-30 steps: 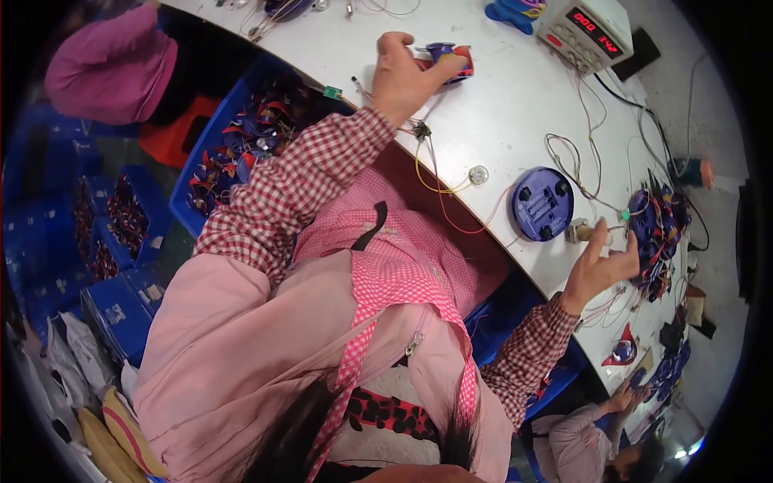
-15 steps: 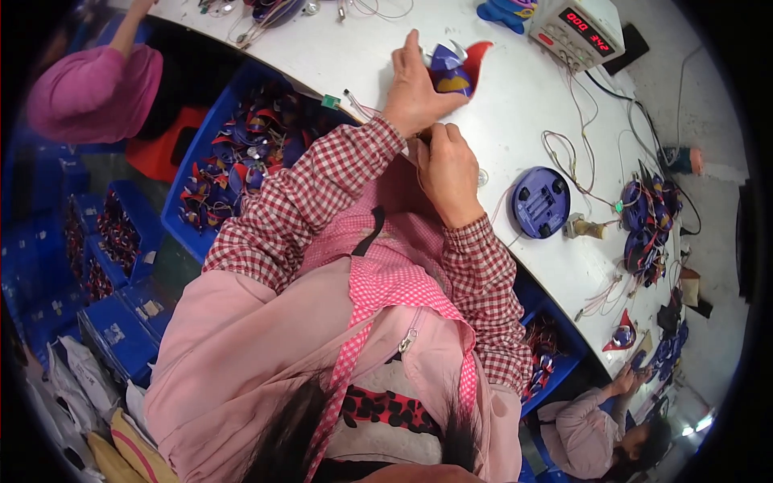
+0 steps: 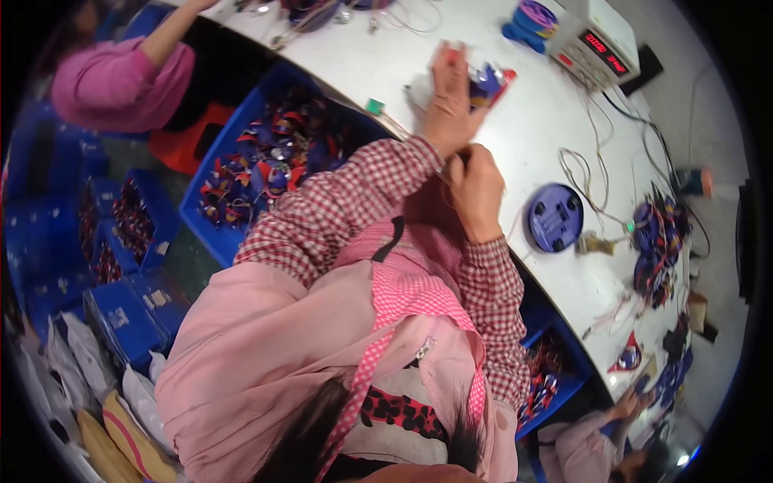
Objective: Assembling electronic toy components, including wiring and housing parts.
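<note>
My left hand (image 3: 452, 109) is closed around a purple-and-red toy part (image 3: 487, 84) over the near edge of the white table. Motion blurs this hand, and its fingers cover much of the part; a red pointed flap shows at the right. Just below it, nearer to me, my right hand (image 3: 477, 191) is closed in a pinch, its fingertips turned away from view. What they hold is hidden, though a thin wire runs close by. To the left of my left hand, a small green connector (image 3: 375, 106) on wires lies at the table edge.
A blue bin (image 3: 211, 229) of similar parts stands at my left, another bin (image 3: 573, 394) at my right. On the table (image 3: 523, 145) are a round purple base (image 3: 555, 217), loose wires, a power supply (image 3: 592, 52) and a blue toy (image 3: 529, 28). Two co-workers sit nearby.
The view has shifted, moving the whole scene right and down. My left hand has turned the toy part, so its yellow patch is less visible. My right hand stays closed below it.
</note>
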Demonstrator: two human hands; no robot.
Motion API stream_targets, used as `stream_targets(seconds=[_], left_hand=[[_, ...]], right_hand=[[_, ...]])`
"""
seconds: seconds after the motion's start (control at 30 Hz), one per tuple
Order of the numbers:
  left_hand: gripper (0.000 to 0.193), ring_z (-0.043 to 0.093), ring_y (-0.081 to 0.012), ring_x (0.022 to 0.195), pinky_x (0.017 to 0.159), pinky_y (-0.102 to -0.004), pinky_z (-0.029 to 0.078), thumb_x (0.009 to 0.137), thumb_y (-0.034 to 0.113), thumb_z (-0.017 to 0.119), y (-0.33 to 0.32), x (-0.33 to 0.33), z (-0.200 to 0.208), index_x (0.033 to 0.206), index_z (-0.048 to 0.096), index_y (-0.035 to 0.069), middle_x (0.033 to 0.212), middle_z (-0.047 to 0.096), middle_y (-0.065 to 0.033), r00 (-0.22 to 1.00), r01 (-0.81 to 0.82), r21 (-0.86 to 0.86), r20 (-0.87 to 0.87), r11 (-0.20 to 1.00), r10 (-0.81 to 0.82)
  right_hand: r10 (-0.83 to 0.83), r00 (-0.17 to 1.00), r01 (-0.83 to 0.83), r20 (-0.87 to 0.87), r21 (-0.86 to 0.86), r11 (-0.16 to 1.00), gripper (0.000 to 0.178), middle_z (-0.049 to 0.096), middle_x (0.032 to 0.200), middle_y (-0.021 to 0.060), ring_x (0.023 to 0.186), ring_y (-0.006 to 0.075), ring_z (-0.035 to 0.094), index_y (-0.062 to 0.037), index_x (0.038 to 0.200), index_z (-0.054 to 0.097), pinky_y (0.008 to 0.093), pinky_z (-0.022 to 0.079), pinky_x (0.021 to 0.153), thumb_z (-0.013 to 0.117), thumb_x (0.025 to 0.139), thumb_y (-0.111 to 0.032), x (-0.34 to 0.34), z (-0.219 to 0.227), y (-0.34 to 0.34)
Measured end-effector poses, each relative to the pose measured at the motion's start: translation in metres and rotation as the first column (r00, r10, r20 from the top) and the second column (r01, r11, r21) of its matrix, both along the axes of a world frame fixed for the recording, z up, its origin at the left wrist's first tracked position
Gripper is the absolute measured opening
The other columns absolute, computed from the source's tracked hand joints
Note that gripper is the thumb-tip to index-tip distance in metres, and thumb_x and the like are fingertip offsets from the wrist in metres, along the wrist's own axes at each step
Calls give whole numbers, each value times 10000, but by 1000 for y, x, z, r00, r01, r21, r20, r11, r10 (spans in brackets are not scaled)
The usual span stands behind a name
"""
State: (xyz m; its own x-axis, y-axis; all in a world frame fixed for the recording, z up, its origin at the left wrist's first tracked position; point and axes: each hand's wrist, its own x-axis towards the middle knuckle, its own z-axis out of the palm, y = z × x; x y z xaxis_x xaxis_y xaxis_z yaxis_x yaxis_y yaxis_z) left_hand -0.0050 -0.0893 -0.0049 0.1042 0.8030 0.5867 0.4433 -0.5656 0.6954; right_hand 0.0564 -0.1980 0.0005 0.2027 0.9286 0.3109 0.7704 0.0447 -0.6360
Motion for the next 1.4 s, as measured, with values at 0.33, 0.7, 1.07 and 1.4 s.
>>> stream_targets(seconds=[0.33, 0.7, 1.07, 1.4], left_hand=[[921, 377, -375, 1141, 995, -424, 328, 572, 277, 824, -1, -5, -11, 1267, 318, -53, 1234, 332, -225, 988, -123, -171, 70, 978, 136], [832, 487, -320, 1008, 944, -424, 342, 576, 433, 793, 15, 2, 8, 1139, 418, -51, 1040, 529, -186, 980, 13, -435, -175, 900, -99], [682, 612, -194, 921, 774, -296, 518, 674, 308, 813, -24, -6, 50, 1124, 454, -58, 1015, 589, -145, 661, 750, -552, 643, 364, -386], [733, 618, -183, 887, 807, -285, 513, 655, 319, 830, -53, 52, 44, 1125, 427, -75, 950, 616, -133, 526, 804, -594, 687, 30, -500]], right_hand=[[-56, 998, 57, 33, -30, 998, 138, 590, 781, 174, 668, 359, 580, -13, 811, 560, 429, 464, 598, 612, 804, -141, 5, 7, 4], [15, 1000, -15, -21, 22, 1000, 141, 589, 775, 172, 637, 335, 579, -10, 841, 562, 408, 468, 580, 621, 805, -132, 7, 1, -1], [-127, 730, 50, -672, -134, 990, 121, 601, 755, 12, 615, 48, 505, -5, 936, 597, 194, 406, 530, 627, 861, -95, 90, 74, -62], [-367, 797, 382, 479, 70, 922, 158, 573, 856, 126, 861, 240, 555, -7, 952, 613, 329, 456, 727, 628, 797, -33, 138, 33, -83]])
